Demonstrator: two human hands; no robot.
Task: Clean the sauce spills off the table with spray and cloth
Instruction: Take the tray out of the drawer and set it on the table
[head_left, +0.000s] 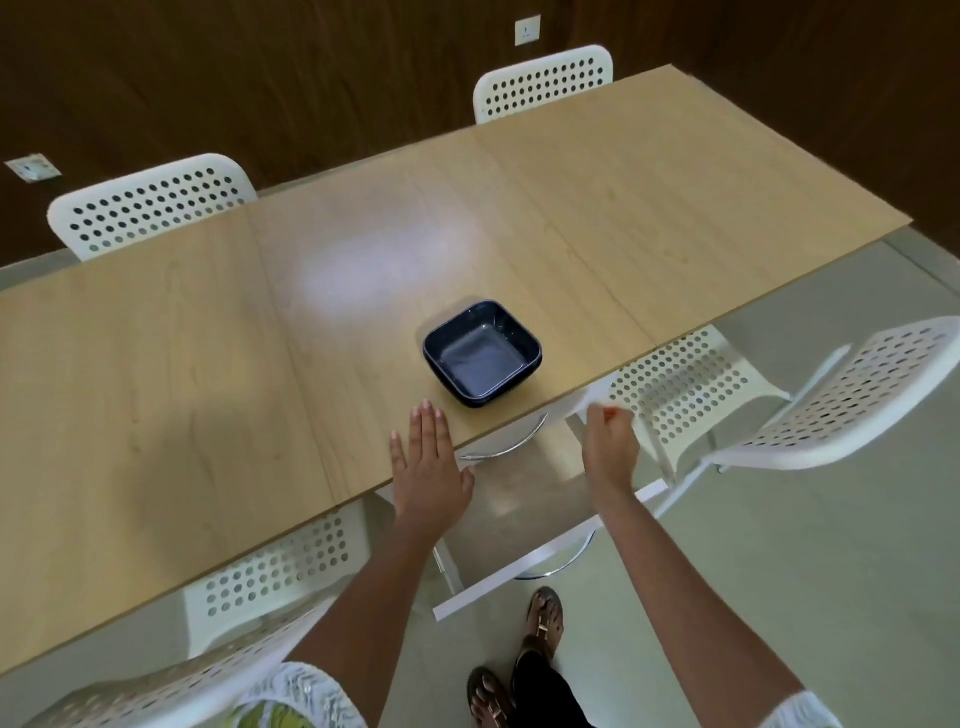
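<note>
Near the table (156, 364) edge sits the dark square bowl (482, 353), likely rigid, glossy, best lifted by its rim, left hand (428, 467) flat with fingers straight, right hand (610, 441) curled, seemingly empty; no spray or cloth visible.

light wooden table (156, 364) bears a dark square bowl (482, 353).
</note>
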